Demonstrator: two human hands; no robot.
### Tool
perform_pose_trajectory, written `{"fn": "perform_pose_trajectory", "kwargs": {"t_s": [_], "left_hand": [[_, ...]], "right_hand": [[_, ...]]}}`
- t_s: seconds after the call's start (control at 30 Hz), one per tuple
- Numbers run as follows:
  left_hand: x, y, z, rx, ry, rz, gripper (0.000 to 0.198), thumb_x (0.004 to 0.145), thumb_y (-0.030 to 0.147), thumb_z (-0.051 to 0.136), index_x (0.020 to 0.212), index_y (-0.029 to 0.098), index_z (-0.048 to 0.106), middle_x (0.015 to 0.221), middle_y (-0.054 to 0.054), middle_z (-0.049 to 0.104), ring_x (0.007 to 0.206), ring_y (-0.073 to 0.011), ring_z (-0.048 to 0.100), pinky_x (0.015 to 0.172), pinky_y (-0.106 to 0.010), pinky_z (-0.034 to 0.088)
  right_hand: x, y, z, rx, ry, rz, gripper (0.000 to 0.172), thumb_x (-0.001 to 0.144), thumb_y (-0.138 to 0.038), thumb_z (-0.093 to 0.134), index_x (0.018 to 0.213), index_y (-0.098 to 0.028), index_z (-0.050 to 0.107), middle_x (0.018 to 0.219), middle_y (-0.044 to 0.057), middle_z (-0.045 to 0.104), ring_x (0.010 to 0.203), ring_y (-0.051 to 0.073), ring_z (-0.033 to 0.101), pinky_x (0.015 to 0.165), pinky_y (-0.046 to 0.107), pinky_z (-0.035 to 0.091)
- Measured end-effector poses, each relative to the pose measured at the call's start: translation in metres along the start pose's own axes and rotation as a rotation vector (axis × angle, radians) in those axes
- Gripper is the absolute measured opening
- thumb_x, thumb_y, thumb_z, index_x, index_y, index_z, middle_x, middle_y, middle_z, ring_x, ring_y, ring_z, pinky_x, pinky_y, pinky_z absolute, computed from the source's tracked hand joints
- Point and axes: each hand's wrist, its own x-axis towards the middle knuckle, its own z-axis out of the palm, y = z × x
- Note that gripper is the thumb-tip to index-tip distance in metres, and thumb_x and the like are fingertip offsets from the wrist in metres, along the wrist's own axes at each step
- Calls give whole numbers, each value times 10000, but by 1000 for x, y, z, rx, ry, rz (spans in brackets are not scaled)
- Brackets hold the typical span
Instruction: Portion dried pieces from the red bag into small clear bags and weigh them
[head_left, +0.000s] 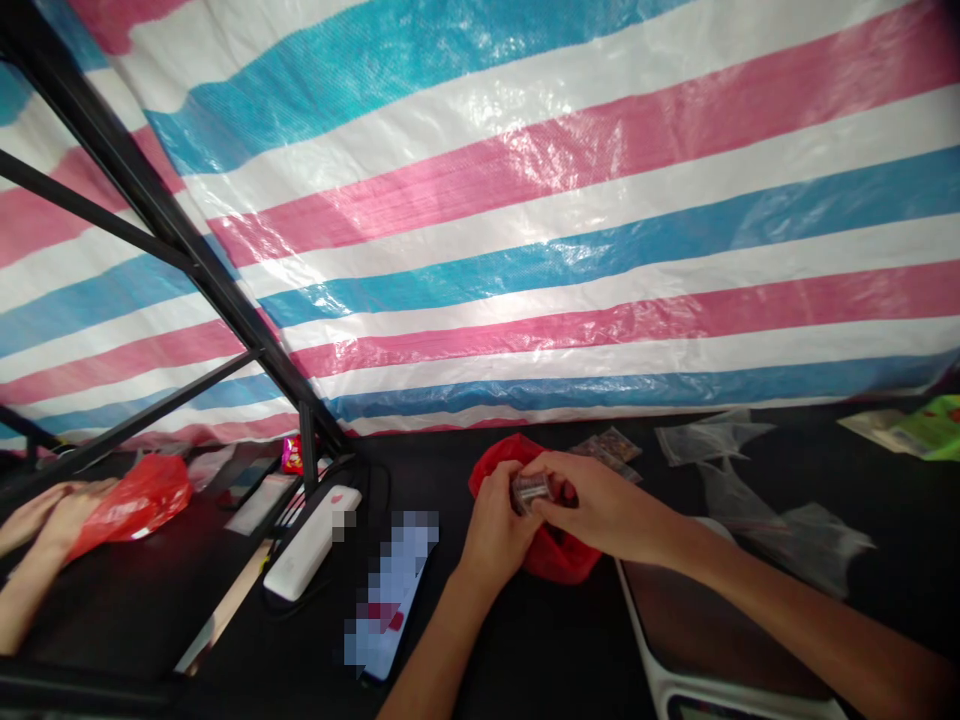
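Note:
My left hand (496,530) and my right hand (589,495) meet above an open red plastic bag (566,560). Between their fingers is a small spool (532,488), which looks wound with shiny silvery wire. The left fingers close on its left side, while the right thumb and fingers pinch it from the right. Part of the spool is covered by the fingers. The bag's rim spreads around and below both hands; its contents are mostly hidden. Just behind the bag lie small clear packets (611,450) with brownish bits in them.
A scale-like device (720,620) sits beneath my right forearm. Clear zip bags (795,530) lie at right, near a green packet (934,425). Left are a phone (394,600), a white power strip (311,545), a black metal frame (225,300) and another person's hands (52,520) at a red bag (142,500).

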Motion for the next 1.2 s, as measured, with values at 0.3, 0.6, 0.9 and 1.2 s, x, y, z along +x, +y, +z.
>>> {"fn": "perform_pose_trajectory", "kwargs": {"t_s": [0.3,0.6,0.9,1.2], "left_hand": [[-1,1,1,36,100,124,411,897,302,731,1285,233,614,1236,-89,699,1107,-276,670,1001,-473,530],[-1,3,-2,79,-12,223,410,947,221,647,1340,208,531,1278,-115,636,1202,-277,622,1047,-479,512],[-3,16,-1,79,70,174,249,925,278,682,1159,211,631,1083,-67,705,990,-248,664,915,-415,515],[0,14,0,24,96,167,229,855,248,745,1073,213,683,1053,-63,716,1014,-262,667,934,-445,536]], "right_hand": [[0,4,0,-137,80,-44,178,930,-202,655,1106,-217,632,1008,40,698,895,232,661,800,341,482],[-3,-3,0,-124,58,-194,262,935,-78,585,1129,-250,625,1178,47,649,1081,216,632,957,336,480],[-2,-4,-8,-225,68,-148,131,981,-347,683,1061,-246,657,938,8,678,852,202,657,771,310,492],[-5,-18,-10,-139,-69,-365,413,967,-63,518,1268,-297,677,1335,53,662,1257,217,598,1100,380,458]]}}
